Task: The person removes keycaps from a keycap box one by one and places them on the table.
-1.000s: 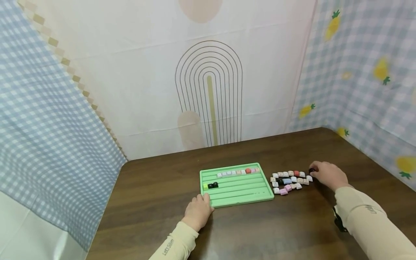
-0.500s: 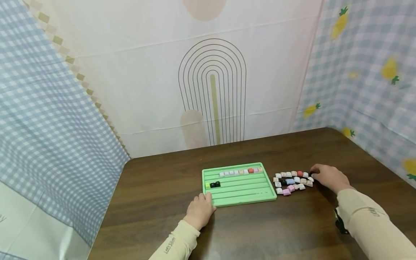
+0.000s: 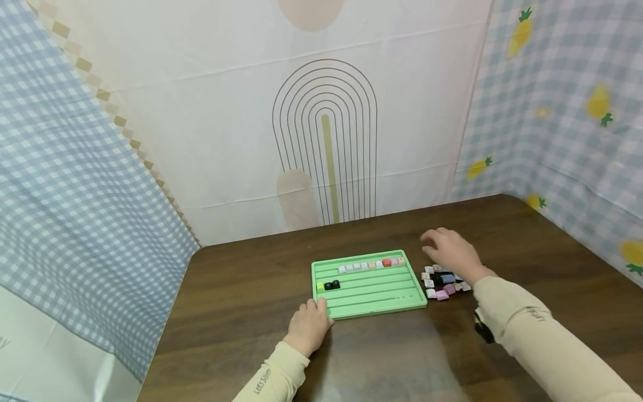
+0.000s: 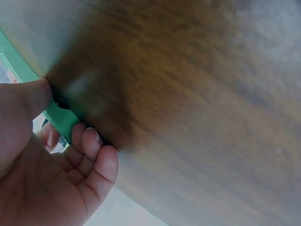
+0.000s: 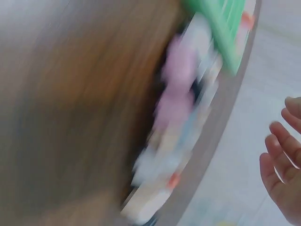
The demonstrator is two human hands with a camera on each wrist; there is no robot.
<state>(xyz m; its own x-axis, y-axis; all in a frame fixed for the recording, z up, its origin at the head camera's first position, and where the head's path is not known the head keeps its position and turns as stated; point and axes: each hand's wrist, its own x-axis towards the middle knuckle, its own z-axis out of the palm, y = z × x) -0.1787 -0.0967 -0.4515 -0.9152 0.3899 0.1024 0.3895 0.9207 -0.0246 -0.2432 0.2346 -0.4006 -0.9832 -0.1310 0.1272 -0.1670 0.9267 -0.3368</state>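
My left hand (image 3: 306,326) grips the near-left corner of a green ridged tray (image 3: 372,290). In the left wrist view the thumb and fingers close on the tray's edge (image 4: 60,117). A row of pale keycaps with one red keycap (image 3: 386,263) lies along the tray's top slot. Lower left in it sit a lime keycap (image 3: 320,287) and two black keycaps (image 3: 332,285). Over the far side of a loose cluster hovers my right hand (image 3: 452,254), fingers loosely bent, nothing visible in them. Pink keycaps (image 5: 176,80) in that cluster look blurred in the right wrist view.
The loose keycaps, among them a pink one (image 3: 442,295), lie just right of the tray; my right forearm hides part of them. A brown wooden table (image 3: 241,312) carries everything. Patterned cloths (image 3: 226,139) hang behind it and at both sides.
My right hand has left the black keycap at the cluster's right end and moved left and away, rising toward the tray's far right corner. The left hand stays at the tray.
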